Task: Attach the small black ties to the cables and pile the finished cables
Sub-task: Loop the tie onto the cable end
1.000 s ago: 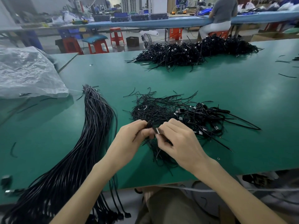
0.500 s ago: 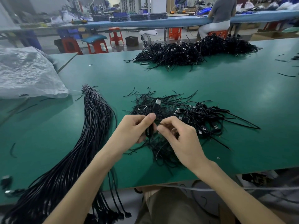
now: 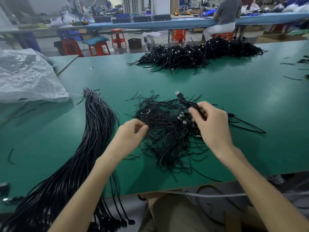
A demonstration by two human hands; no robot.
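At the far left, a crumpled clear plastic bag (image 3: 28,76) lies on the green table (image 3: 250,101). Just right of it, a thick bundle of long black cables (image 3: 93,131) is tied at its far end. It runs toward the near edge, where its plug ends hang over the side.

The left hand (image 3: 130,136) rests at the left edge of a loose heap of small black ties (image 3: 167,134) in the middle of the table. Its fingers are curled, with the thumb close to the fingertips among the strands. I cannot tell whether it pinches a tie or holds nothing.

The right hand (image 3: 212,126) is raised over the right side of the same heap. It grasps a folded black cable (image 3: 192,106), fingers wrapped round it. The cable's plug end sticks out toward the far left, blurred. A few short cables with light plug tips lie mixed into the heap just below this hand, and thin strands trail off to the right.

Along the far side of the table lies a long pile of cables (image 3: 200,54), well apart from the heap. A few stray ties (image 3: 292,78) lie near the far right edge. Beyond the table stand red stools (image 3: 117,37), and a seated person (image 3: 225,15) faces another bench.
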